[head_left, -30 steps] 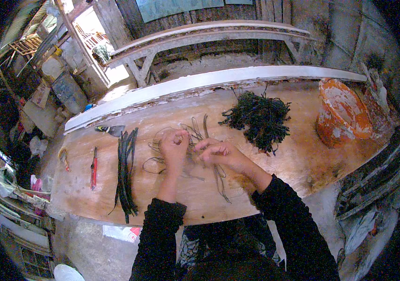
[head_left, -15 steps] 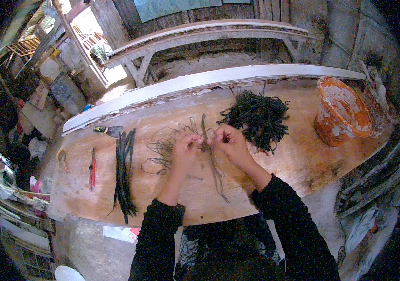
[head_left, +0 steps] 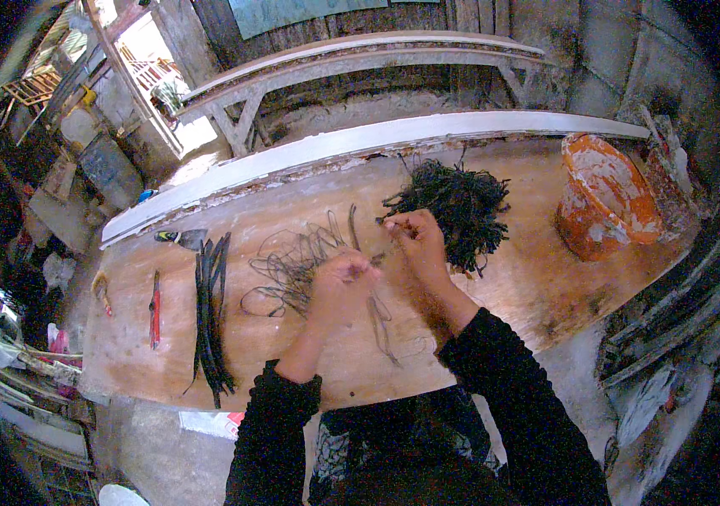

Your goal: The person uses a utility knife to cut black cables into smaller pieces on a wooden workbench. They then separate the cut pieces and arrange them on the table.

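Note:
My left hand (head_left: 341, 277) is closed over a dark, thin strip (head_left: 353, 221), whose upper end sticks up above the fingers. Its looped tail (head_left: 382, 336) hangs down to the board below. A little up and to the right, my right hand (head_left: 419, 240) is pinched, with a small dark tip showing at its fingertips; a thread between the hands cannot be made out. Beside my left hand lies a loose tangle of thin cord (head_left: 280, 266). A heap of short black strips (head_left: 453, 207), tied or knotted, sits just beyond my right hand.
On the wooden board (head_left: 528, 308) lie long black strips (head_left: 210, 316), a red-handled tool (head_left: 155, 312), a putty knife (head_left: 181, 238) and a small brush (head_left: 103, 293). An orange bucket (head_left: 575, 223) smeared with white stands at right. A long white beam (head_left: 334, 145) runs along the far edge.
My hands have drawn apart: the right has moved up and to the right, the left slightly down. The view has shifted a little.

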The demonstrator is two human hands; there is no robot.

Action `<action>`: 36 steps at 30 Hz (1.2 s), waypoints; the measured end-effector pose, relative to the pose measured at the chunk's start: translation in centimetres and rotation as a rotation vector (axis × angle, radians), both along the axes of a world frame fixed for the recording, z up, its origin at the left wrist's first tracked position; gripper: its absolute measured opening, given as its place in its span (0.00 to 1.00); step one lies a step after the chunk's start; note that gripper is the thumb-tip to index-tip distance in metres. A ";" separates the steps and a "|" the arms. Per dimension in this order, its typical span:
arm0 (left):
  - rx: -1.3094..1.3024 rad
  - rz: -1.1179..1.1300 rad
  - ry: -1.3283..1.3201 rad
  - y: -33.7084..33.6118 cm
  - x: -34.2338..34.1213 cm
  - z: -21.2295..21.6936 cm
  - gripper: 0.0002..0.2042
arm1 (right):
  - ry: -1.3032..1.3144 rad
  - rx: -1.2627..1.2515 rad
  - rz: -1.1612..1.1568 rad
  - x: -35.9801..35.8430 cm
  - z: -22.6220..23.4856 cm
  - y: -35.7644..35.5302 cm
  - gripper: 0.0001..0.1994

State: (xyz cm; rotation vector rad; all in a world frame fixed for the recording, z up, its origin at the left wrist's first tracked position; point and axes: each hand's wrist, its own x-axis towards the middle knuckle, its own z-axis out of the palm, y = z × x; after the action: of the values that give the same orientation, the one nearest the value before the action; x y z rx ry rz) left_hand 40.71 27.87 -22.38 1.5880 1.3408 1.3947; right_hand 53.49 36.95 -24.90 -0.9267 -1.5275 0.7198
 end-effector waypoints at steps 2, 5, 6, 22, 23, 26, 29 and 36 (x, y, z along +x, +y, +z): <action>0.062 0.208 0.140 0.4 -0.8 0.3 0.06 | 0.065 -0.006 -0.033 0.2 0.8 -0.3 0.03; 0.213 0.474 0.234 1.3 -3.2 0.2 0.06 | 0.210 -0.139 0.171 0.3 2.3 -1.6 0.04; 0.290 0.536 0.218 1.8 -4.0 -0.3 0.05 | 0.243 -0.203 0.302 0.1 1.9 -1.8 0.04; 0.286 0.691 0.224 0.8 -3.4 1.5 0.03 | 0.075 -0.147 0.918 -1.2 2.9 -5.5 0.06; 0.329 0.670 0.228 1.0 -3.6 1.1 0.03 | 0.063 -0.141 0.904 -1.2 2.9 -5.7 0.05; 0.462 0.637 0.315 1.7 -4.3 -0.4 0.03 | 0.019 -0.047 0.853 -1.4 2.7 -5.6 0.05; 0.491 0.615 0.409 1.8 -4.4 -0.7 0.02 | 0.053 -0.007 0.832 -1.5 2.9 -5.8 0.04; 0.021 0.204 -0.054 1.1 -2.3 -0.5 0.02 | 0.035 -0.054 0.231 -1.5 0.9 -4.4 0.03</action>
State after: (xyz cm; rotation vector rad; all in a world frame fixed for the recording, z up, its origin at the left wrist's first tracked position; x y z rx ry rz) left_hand 38.45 28.95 -22.84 1.4489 1.4939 1.5654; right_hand 52.02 32.54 -23.98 -0.7799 -1.6065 0.9413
